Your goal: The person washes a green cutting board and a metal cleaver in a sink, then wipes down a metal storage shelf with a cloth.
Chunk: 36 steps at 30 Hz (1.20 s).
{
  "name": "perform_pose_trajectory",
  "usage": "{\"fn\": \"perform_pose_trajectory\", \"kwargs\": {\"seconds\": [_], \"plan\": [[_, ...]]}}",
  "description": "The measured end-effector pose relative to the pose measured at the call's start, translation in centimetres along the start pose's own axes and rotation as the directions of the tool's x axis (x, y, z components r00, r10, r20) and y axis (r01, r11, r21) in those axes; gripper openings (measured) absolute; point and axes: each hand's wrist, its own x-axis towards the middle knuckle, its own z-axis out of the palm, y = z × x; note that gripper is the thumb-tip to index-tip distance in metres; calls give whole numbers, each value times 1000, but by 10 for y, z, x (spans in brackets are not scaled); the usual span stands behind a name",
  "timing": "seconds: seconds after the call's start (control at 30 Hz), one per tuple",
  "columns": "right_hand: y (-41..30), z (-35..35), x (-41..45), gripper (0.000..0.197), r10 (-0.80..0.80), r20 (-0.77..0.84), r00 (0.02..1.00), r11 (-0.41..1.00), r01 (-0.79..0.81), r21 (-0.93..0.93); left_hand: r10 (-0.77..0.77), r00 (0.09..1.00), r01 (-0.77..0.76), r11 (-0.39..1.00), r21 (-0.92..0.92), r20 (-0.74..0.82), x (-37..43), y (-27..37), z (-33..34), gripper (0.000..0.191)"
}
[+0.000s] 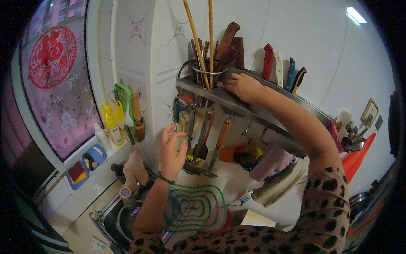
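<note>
My right hand [243, 86] reaches onto a stainless-steel wall rack [263, 109], its curled fingertips beside the rack's chopstick ring. Whether the fingers pinch anything is hidden. Two long wooden sticks [210, 38] and several dark chopsticks [194, 47] stand in the ring. Behind it rise wooden knife handles [229, 39]. Lower left, my left hand [173, 150] is raised with bent fingers, in front of hanging utensils. Something pale and see-through shows between its thumb and fingers; I cannot tell if it is held. A peeler [179, 106] hangs just above that hand.
Knives with coloured handles [279, 70] stand in the rack's back slot. Spatulas with wooden handles [222, 133] and cloths [272, 163] hang below. Under my left arm are a sink [109, 219] with a tap [126, 193] and a green-rimmed mesh cover [219, 206]. Bottles [112, 130] line the windowsill.
</note>
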Motion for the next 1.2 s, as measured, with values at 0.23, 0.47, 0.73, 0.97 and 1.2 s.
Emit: {"fn": "perform_pose_trajectory", "kwargs": {"seconds": [0.23,0.47,0.73,0.97,1.2], "plan": [[-6,-23,11,48,101,329,939,856,-250,453,-37,999,38,998,-56,35,-9,4,3,15],[-10,-8,8,64,193,85,977,810,-208,549,-135,987,150,968,-202,86,-7,15,19,13],[-50,-98,-37,36,322,117,940,584,-294,756,-35,982,124,865,-487,187,9,43,25,21],[-150,-111,-44,66,322,-158,933,551,-49,833,-245,837,410,-313,-857,489,14,90,53,32],[-155,-144,-103,59,449,-71,891,474,-170,864,-249,956,237,334,-912,157,112,44,26,19]]}}
